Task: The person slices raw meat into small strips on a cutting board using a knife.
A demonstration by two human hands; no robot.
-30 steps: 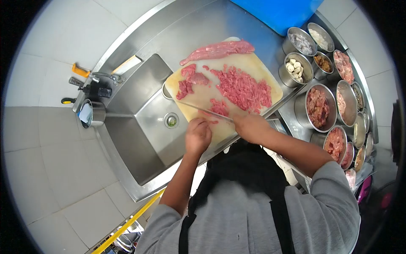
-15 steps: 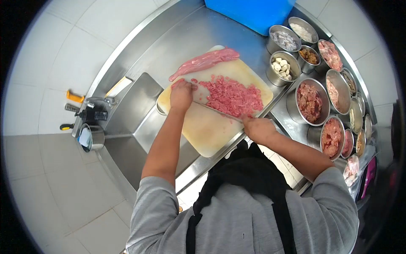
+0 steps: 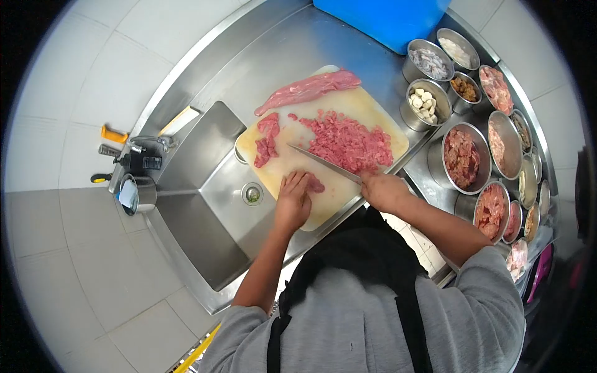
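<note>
My right hand (image 3: 382,191) is wrapped around the handle of a knife (image 3: 326,164), whose blade points left across the cutting board (image 3: 287,179). Near the board's front edge, my left hand (image 3: 293,200) has its fingers closed against a small piece of raw meat (image 3: 316,183). A heap of chopped meat (image 3: 351,143) lies just beyond the blade. Strips of cut meat (image 3: 267,140) rest at the board's left side. One long uncut piece of meat (image 3: 309,91) stretches along the far edge.
The board overlaps a steel sink (image 3: 221,168) with a drain (image 3: 252,193). To the right stand several steel containers, including one with garlic cloves (image 3: 423,105) and one with meat (image 3: 460,158). A blue box (image 3: 385,22) is at the back. A second blade (image 3: 179,121) lies beside the tap.
My left hand has moved from the board's far left towards its front edge, where it touches a small meat piece. Meat strips now show at the left. The knife stays in my right hand.
</note>
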